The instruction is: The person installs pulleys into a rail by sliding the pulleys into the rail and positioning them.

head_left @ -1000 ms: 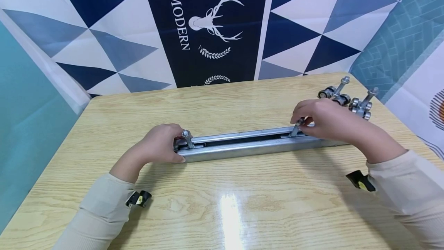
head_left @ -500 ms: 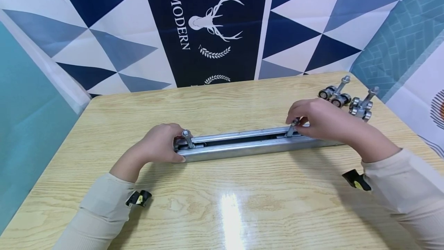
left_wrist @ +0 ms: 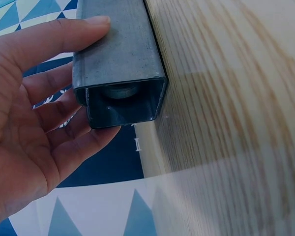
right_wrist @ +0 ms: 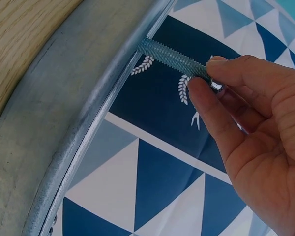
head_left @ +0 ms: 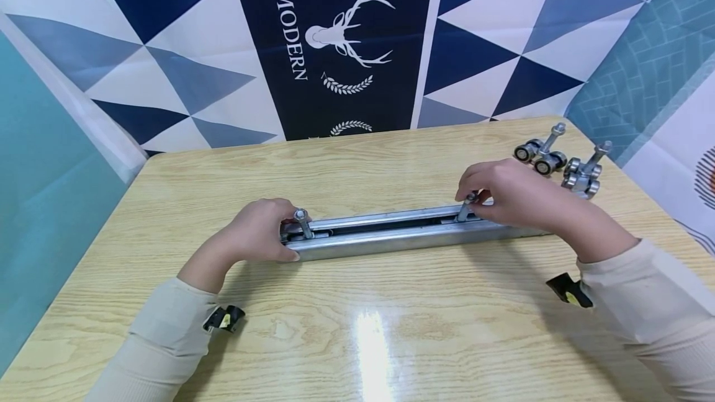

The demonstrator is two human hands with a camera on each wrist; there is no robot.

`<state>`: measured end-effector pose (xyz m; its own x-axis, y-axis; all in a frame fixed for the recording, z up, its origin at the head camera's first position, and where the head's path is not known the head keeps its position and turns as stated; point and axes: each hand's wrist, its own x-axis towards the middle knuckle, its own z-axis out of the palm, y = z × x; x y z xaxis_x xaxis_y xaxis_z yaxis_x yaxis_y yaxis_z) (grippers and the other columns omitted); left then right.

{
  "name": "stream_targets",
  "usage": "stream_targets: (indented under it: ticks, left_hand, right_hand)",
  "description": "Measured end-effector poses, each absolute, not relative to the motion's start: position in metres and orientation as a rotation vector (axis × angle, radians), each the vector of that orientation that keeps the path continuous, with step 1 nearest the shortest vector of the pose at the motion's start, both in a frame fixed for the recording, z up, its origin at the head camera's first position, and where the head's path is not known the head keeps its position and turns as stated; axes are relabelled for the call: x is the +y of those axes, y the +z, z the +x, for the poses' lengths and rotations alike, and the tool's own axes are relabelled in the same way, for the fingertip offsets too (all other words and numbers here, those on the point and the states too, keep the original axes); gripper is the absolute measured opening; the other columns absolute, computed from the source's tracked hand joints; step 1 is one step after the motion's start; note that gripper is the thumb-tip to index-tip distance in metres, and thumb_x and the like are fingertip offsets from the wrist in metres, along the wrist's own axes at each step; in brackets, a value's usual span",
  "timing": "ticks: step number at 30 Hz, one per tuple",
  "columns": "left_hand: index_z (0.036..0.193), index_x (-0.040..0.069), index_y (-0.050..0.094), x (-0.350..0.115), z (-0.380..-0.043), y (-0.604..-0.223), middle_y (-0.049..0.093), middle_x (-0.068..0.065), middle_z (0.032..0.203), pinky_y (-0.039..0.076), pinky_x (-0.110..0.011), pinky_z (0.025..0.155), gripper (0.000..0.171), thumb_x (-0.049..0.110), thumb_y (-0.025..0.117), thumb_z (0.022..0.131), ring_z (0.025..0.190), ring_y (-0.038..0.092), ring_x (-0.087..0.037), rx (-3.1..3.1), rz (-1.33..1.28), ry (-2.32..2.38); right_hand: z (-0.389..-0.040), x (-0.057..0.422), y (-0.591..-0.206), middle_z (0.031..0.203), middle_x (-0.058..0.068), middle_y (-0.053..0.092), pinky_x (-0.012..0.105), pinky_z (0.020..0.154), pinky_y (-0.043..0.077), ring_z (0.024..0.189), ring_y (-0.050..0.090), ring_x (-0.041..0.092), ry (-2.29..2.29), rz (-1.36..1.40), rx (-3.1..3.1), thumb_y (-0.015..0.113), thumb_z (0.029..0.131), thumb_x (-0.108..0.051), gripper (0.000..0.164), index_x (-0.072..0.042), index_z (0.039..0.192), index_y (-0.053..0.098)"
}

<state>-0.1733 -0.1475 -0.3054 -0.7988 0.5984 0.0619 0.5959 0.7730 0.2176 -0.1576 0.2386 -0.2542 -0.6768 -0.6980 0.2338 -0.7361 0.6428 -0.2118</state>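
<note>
A slotted metal rail (head_left: 385, 239) lies across the table, slot upward. My left hand (head_left: 258, 231) grips its left end, thumb on the near side and fingers on the far side. The left wrist view shows the rail's open end (left_wrist: 120, 103) with a roller inside. Beside that hand a threaded bolt (head_left: 302, 223) stands up out of the slot. My right hand (head_left: 505, 194) pinches the top of a second threaded bolt (right_wrist: 172, 56), which rises from the slot toward the rail's right end. Whatever sits below that bolt is hidden inside the rail.
Two roller trolleys with upright bolts stand at the table's back right: a left roller trolley (head_left: 540, 157) and a right roller trolley (head_left: 583, 175). The wooden table (head_left: 313, 327) meets a patterned cloth backdrop (head_left: 346, 36) behind.
My right hand has slid left along the rail, carrying the pinched bolt with it, more slowly in the last half second. The left hand stays on the rail's end.
</note>
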Motion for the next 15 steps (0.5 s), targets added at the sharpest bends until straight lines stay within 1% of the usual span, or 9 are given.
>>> stream_targets:
  ticks: [7,15]
  left_hand:
    - [0.102,0.015,0.064,-0.1472,-0.1725,-0.3035,0.059,0.003,0.093,0.042,-0.033,0.07,0.055,0.035,0.081,0.053,0.075,0.051,-0.013,2.94,0.966,0.341]
    - [0.1,0.013,0.063,-0.147,-0.1718,-0.304,0.058,0.002,0.092,0.042,-0.032,0.067,0.054,0.034,0.081,0.054,0.073,0.05,-0.013,2.944,0.94,0.338]
  right_hand:
    - [-0.1583,0.2355,-0.2546,0.086,-0.002,0.06,0.02,0.058,0.049,0.068,0.059,0.003,0.442,1.195,-2.73,0.067,0.068,0.005,0.02,-0.01,0.081,0.068]
    - [-0.1582,0.2321,-0.2548,0.086,-0.003,0.06,0.019,0.059,0.048,0.068,0.059,0.003,0.446,1.191,-2.742,0.067,0.068,0.004,0.019,-0.01,0.081,0.068]
